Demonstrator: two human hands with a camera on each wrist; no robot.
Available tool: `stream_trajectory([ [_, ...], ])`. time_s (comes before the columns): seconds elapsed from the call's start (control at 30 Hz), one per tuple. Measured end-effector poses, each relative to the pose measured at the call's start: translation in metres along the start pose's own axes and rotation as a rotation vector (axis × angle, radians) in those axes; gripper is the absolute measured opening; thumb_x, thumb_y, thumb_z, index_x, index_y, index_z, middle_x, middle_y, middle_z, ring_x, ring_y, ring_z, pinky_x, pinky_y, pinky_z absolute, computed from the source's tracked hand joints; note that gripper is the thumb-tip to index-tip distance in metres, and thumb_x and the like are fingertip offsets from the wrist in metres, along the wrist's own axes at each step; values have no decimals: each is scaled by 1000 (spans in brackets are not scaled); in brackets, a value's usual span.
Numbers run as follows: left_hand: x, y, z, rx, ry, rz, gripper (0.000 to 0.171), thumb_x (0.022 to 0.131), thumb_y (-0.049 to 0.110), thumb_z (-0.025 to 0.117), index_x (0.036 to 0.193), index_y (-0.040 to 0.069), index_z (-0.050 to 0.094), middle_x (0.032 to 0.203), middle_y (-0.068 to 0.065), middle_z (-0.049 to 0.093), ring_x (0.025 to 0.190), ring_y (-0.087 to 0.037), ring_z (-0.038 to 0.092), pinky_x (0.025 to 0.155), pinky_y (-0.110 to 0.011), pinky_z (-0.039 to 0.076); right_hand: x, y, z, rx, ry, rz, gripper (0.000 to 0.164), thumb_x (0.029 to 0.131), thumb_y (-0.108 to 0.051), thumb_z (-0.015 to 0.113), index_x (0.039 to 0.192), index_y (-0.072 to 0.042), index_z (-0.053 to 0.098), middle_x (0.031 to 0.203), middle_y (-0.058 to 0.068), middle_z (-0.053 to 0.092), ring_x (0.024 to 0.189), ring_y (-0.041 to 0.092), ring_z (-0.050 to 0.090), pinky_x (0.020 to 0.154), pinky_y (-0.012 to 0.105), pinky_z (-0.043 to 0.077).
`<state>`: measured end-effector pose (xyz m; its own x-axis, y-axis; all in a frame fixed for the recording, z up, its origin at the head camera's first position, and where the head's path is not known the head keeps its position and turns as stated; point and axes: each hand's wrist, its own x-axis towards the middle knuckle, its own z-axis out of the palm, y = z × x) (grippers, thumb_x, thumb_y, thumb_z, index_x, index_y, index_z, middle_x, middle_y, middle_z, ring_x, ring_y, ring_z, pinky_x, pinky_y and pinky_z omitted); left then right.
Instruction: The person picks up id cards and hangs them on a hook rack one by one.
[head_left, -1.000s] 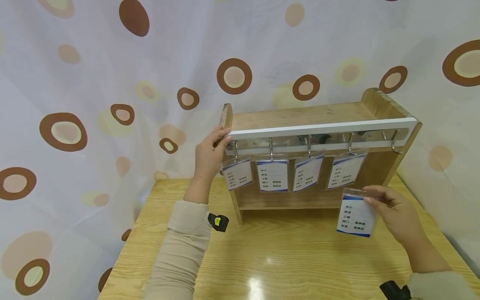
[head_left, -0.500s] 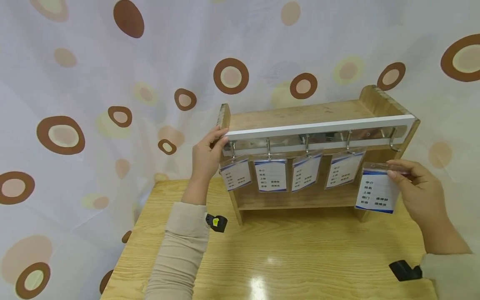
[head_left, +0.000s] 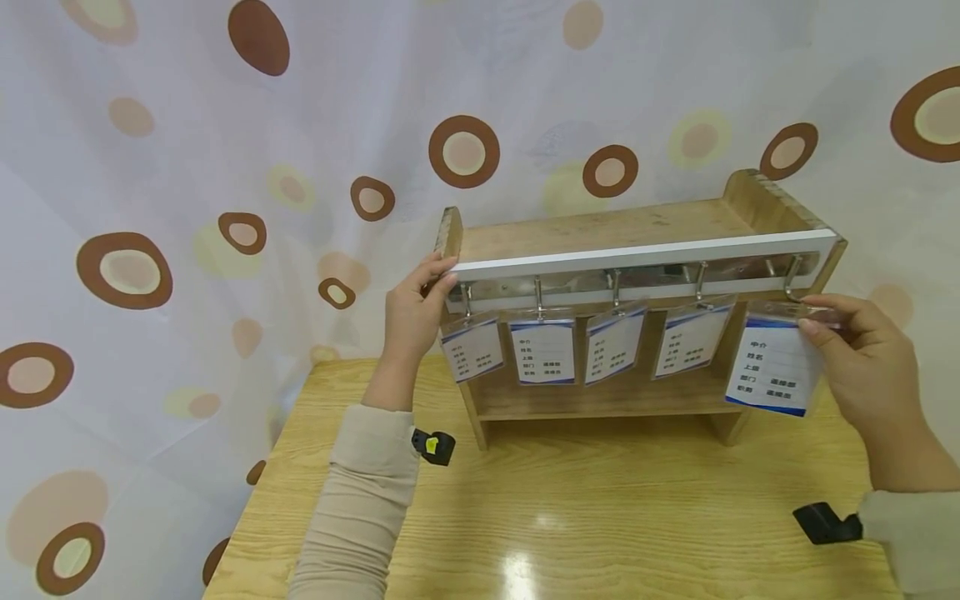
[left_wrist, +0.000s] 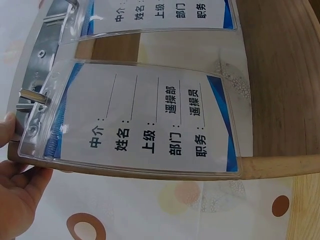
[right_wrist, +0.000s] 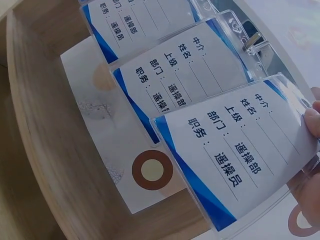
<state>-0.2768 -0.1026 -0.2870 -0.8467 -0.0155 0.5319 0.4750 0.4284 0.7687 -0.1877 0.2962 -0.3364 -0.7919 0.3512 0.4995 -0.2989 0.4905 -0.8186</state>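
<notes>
In the head view, my right hand (head_left: 873,358) pinches a clear ID badge holder (head_left: 775,362) by its top right corner. The badge's top edge sits just below the rightmost hook (head_left: 791,279); whether the hook passes through its slot I cannot tell. My left hand (head_left: 416,304) grips the upper left front corner of a small wooden shelf (head_left: 600,235), thumb in front. Several similar badges hang from the other hooks, among them a leftmost badge (left_wrist: 145,120) close to my left fingers and another badge (right_wrist: 185,70) beside the held one.
A metal hook rail (head_left: 577,282) on a white strip runs along the shelf's upper front. The shelf stands on a wood-grain table (head_left: 600,508). Behind it hangs a pale curtain (head_left: 300,100) with brown ring patterns.
My right hand has carried the badge up and to the right, from low in front of the shelf to the rightmost hook. The left hand keeps its grip on the shelf corner.
</notes>
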Motion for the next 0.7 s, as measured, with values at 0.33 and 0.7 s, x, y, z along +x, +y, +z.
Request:
stream_trajectory([
  [0.33,0,2,-1,-8,-14,1,25,84,19,56,106,8,61,123,-5,48,105,-15,50,83,-21,41,7,0,-4,-32,-22,40,23,87,-9,49,107,-15,57,86,-9,43,71,3,42,55,4,36],
  [0.7,-1,2,0,-4,0,-4,24,84,18,56,105,9,61,123,-5,48,105,-15,50,84,-21,40,10,-2,-6,15,20,16,27,83,-5,53,108,-12,60,81,-8,42,69,3,37,53,4,32],
])
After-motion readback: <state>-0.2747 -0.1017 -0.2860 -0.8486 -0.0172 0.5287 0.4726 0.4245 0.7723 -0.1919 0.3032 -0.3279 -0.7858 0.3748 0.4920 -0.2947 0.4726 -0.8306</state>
